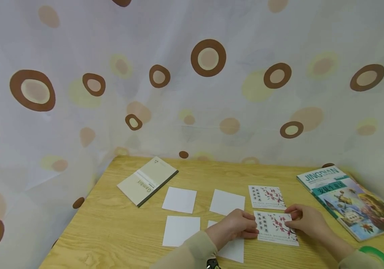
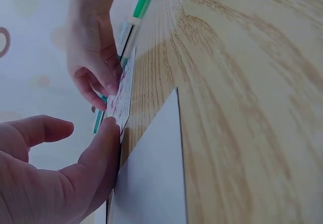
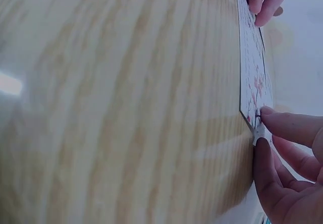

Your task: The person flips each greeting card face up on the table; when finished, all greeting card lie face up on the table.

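Note:
In the head view, a square card (image 1: 274, 228) printed with red blossom branches and dark characters lies low between both hands. My right hand (image 1: 307, 223) pinches its right edge, thumb on the printed face, as the right wrist view shows at the card's corner (image 3: 252, 100). Against the left edge, fingertips of my left hand (image 1: 235, 227) touch the card, the thumb held apart from them in the left wrist view. A matching blossom card (image 1: 266, 197) lies just behind. Under my left forearm a blank white card (image 1: 232, 248) is partly hidden.
More blank white cards (image 1: 179, 200) lie to the left on the wooden table (image 1: 111, 231). A beige notebook (image 1: 146, 181) sits at the back left. On the right is a colourful magazine (image 1: 350, 201), with a green ring-shaped object (image 1: 378, 254) near the front.

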